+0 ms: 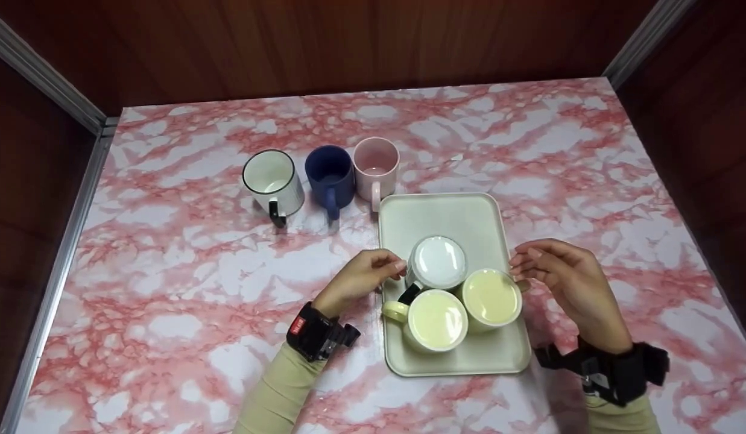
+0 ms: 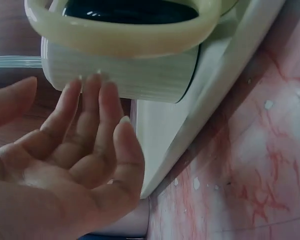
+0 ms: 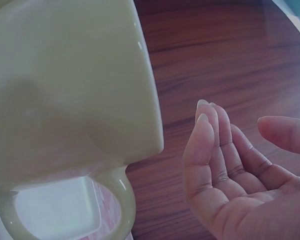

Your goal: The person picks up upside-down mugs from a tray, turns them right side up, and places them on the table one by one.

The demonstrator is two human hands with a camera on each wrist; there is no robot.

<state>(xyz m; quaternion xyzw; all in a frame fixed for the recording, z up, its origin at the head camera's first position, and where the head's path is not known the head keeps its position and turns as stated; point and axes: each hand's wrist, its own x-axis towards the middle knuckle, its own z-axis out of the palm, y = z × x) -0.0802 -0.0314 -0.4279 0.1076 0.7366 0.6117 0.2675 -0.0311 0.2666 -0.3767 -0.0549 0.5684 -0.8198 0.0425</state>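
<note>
On a cream tray [image 1: 445,211] stand three mugs, bottoms up: a white mug [image 1: 439,262] with a black handle, a front yellow mug [image 1: 438,320] with its handle to the left, and a right yellow mug [image 1: 492,297]. My left hand [image 1: 363,277] is beside the white mug, its fingers loosely bent. In the left wrist view the fingertips [image 2: 92,82] are close to the white mug's side; whether they touch it I cannot tell. To the right of the right yellow mug, my right hand [image 1: 568,280] holds nothing, with relaxed fingers apart from the mug in the right wrist view.
Left of the tray's far end, three upright mugs stand in a row: white with a black rim [image 1: 273,181], dark blue [image 1: 330,178] and pink [image 1: 377,166]. The pink one is close to the tray's corner. Dark wooden panels [image 1: 348,48] surround the marbled table [image 1: 186,271].
</note>
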